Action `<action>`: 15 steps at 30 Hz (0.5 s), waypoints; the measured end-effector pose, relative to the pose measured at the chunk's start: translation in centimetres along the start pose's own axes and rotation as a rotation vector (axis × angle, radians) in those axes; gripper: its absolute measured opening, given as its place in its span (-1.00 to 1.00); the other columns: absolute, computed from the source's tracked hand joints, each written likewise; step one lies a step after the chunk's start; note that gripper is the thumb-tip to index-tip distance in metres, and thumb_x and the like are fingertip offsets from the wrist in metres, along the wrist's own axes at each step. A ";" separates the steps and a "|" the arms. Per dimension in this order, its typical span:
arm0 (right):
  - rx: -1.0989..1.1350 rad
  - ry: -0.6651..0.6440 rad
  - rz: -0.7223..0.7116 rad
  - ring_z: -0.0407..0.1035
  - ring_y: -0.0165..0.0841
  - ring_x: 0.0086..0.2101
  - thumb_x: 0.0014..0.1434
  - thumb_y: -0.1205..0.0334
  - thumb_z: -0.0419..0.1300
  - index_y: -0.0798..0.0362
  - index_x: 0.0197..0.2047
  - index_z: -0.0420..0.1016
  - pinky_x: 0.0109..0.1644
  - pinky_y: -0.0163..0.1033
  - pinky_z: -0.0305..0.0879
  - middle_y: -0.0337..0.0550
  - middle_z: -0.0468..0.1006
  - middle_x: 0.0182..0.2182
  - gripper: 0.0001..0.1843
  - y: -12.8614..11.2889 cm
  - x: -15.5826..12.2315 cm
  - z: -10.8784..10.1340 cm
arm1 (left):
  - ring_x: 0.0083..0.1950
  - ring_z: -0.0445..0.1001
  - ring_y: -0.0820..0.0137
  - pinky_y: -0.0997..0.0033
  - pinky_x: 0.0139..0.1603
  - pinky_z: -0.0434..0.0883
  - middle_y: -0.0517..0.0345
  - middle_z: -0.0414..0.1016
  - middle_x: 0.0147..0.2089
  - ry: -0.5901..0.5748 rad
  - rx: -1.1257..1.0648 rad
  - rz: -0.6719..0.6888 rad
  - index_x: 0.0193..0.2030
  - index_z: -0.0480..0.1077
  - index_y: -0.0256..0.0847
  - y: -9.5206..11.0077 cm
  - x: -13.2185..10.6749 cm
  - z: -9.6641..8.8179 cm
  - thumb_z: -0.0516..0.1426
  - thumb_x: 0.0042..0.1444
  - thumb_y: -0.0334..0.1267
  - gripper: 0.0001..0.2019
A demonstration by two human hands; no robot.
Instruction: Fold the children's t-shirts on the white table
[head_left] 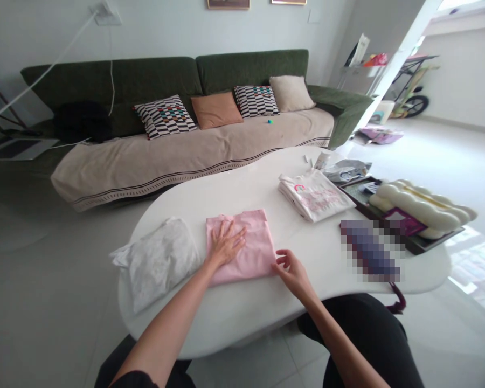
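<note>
A folded pink garment (254, 253) lies near the middle of the white table. My left hand (226, 245) rests flat on its left part with fingers spread. At the lower right edge of the cloth, my right hand (293, 272) has its thumb and fingers curled together and appears to pinch the edge. To the left of the garment sits a crumpled whitish plastic bag (164, 261) with something soft inside. Farther off to the right is a stack of folded white garments (317, 194); pink print shows on the top one.
The white table (242, 318) has a rounded edge close to my knees. At its right are a dark tray (424, 248) with a puffy cream box (422, 207), a blurred-out item (372, 250) and crumpled plastic packaging (343, 168). A green sofa (250, 64) with cushions stands behind.
</note>
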State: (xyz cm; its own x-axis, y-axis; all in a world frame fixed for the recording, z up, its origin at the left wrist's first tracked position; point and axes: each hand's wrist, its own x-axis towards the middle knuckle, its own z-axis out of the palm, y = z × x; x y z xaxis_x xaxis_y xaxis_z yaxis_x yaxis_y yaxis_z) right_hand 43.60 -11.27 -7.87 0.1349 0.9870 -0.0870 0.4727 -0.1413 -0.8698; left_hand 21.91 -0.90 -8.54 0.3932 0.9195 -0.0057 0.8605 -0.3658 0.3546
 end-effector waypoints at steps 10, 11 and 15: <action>-0.017 -0.110 0.224 0.04 -0.50 -0.64 -0.11 0.05 0.14 0.06 -0.71 0.20 -0.56 -0.35 -0.14 -0.36 0.11 -0.77 -0.67 -1.9 1.5 0.0 | 0.33 -0.32 0.04 -0.29 0.15 -0.33 0.30 -0.19 0.34 0.013 0.016 -0.029 0.18 0.07 0.25 0.5 -0.1 -0.2 -0.12 0.15 0.04 -0.57; 0.001 -0.107 0.223 0.03 -0.51 -0.64 -0.11 0.04 0.13 0.06 -0.70 0.20 -0.56 -0.35 -0.13 -0.37 0.11 -0.76 -0.67 -1.9 1.5 -0.2 | 0.33 -0.32 0.05 -0.28 0.15 -0.33 0.30 -0.18 0.34 0.017 0.017 -0.028 0.18 0.08 0.24 0.5 -0.1 -0.2 -0.12 0.15 0.04 -0.57; 0.218 -0.090 0.179 0.06 -0.51 -0.59 -0.10 -0.01 0.12 0.09 -0.57 0.28 -0.52 -0.38 -0.06 -0.35 0.21 -0.67 -0.69 -2.0 1.2 -0.8 | 0.33 -0.32 0.04 -0.26 0.17 -0.32 0.28 -0.14 0.33 0.027 0.017 -0.022 0.17 0.11 0.22 0.3 -0.1 -0.2 -0.12 0.14 0.06 -0.57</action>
State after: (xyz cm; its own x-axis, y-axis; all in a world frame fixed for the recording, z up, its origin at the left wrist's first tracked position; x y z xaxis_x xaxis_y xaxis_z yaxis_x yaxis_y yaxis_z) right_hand 43.45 -9.90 -5.81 0.1168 0.9519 -0.2831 0.2486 -0.3040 -0.9197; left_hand 22.12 -1.10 -8.28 0.3656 0.9307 0.0118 0.8744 -0.3478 0.3383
